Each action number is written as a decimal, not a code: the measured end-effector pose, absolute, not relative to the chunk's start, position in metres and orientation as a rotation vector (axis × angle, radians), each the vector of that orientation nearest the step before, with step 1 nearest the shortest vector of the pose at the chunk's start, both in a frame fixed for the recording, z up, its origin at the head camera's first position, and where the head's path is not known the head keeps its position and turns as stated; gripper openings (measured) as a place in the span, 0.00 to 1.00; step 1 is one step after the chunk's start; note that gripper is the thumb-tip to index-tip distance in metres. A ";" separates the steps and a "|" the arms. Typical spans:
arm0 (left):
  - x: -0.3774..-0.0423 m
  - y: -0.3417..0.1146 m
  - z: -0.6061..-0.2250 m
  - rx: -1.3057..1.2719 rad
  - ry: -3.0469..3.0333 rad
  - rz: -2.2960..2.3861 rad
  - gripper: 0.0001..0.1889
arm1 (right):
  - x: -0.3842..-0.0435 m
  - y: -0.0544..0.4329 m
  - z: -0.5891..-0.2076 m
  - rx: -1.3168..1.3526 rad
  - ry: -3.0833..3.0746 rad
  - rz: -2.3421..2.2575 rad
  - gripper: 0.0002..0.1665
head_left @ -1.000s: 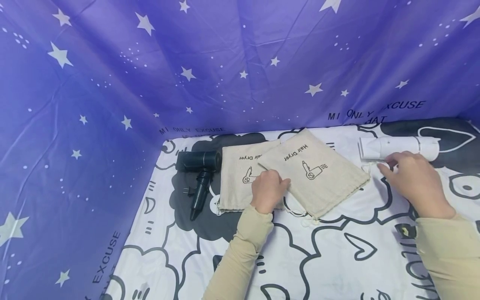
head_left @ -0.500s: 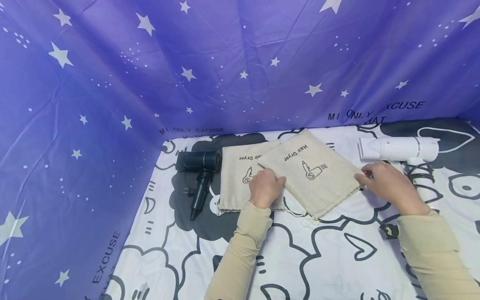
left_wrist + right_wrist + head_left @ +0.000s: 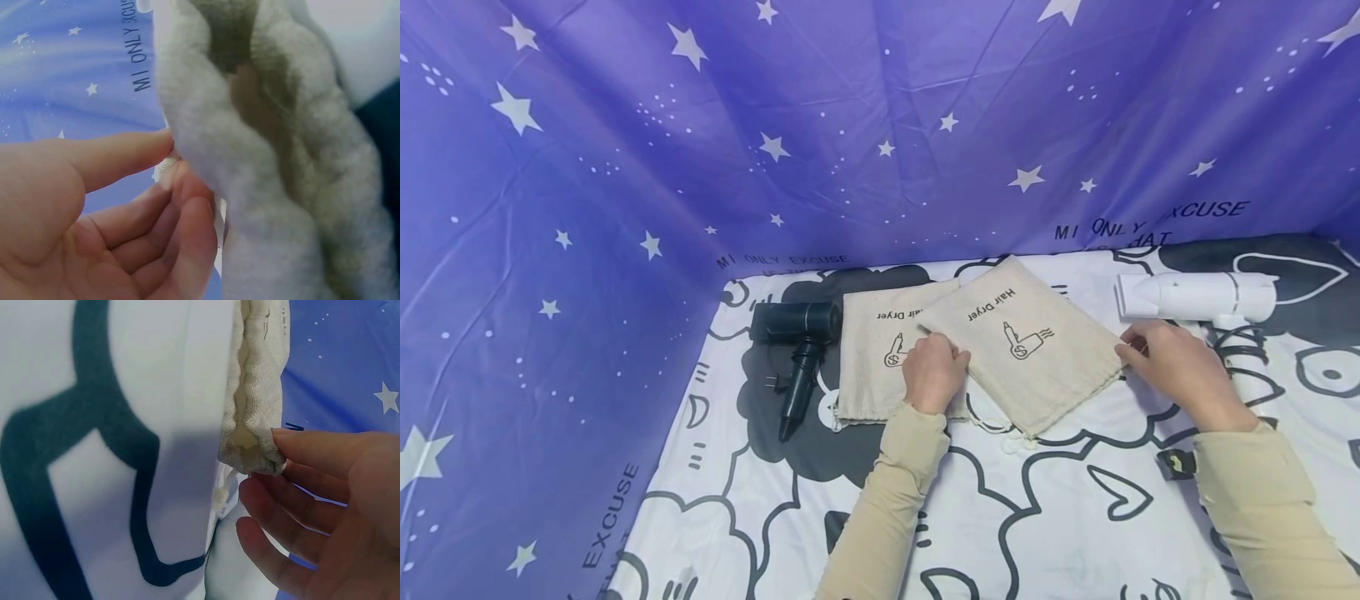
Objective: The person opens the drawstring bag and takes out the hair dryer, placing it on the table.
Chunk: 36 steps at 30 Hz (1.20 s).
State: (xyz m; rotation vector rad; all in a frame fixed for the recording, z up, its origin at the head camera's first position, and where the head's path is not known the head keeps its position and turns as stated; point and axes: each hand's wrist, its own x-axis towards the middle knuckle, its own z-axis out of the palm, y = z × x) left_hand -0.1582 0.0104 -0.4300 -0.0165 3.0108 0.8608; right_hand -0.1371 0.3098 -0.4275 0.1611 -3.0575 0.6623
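Two beige drawstring bags printed "Hair Dryer" lie overlapping in the head view. At the right corner of the upper drawstring bag (image 3: 1030, 350), my right hand (image 3: 1180, 367) pinches the cloth. The right wrist view shows the thumb on top of that gathered corner (image 3: 256, 444) and fingers beneath. My left hand (image 3: 934, 372) lies over the lower drawstring bag (image 3: 868, 333), by the upper bag's left edge. In the left wrist view its thumb and forefinger pinch at a bag's edge, beside the gathered open mouth (image 3: 262, 125).
A black hair dryer (image 3: 797, 323) lies left of the bags, its plug beside the handle. To the right is a white hair dryer (image 3: 1195, 297) with a dark cord wound on its handle. A purple star-printed curtain (image 3: 880, 125) hangs behind the patterned cloth (image 3: 1060, 533).
My right hand has moved left, from beside the white hair dryer to the upper bag's right corner, and grips it there. My left hand has barely moved.
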 end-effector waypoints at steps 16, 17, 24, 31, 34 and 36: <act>-0.170 0.008 -0.424 0.052 3.123 0.956 0.18 | -0.123 0.312 -0.417 0.197 -2.985 0.671 0.11; -0.170 0.008 -0.424 0.056 3.126 0.970 0.17 | -0.122 0.312 -0.417 0.194 -2.984 0.664 0.11; -0.170 0.011 -0.423 0.054 3.122 0.985 0.16 | -0.112 0.313 -0.417 0.162 -3.110 0.641 0.15; -0.152 0.018 -0.432 0.091 3.035 0.936 0.21 | -0.113 0.316 -0.424 0.165 -3.156 0.647 0.20; -0.143 0.021 -0.432 0.117 3.028 0.911 0.20 | -0.116 0.317 -0.426 0.158 -3.136 0.650 0.21; -0.139 0.024 -0.431 0.127 3.017 0.890 0.19 | -0.117 0.318 -0.428 0.157 -3.127 0.648 0.20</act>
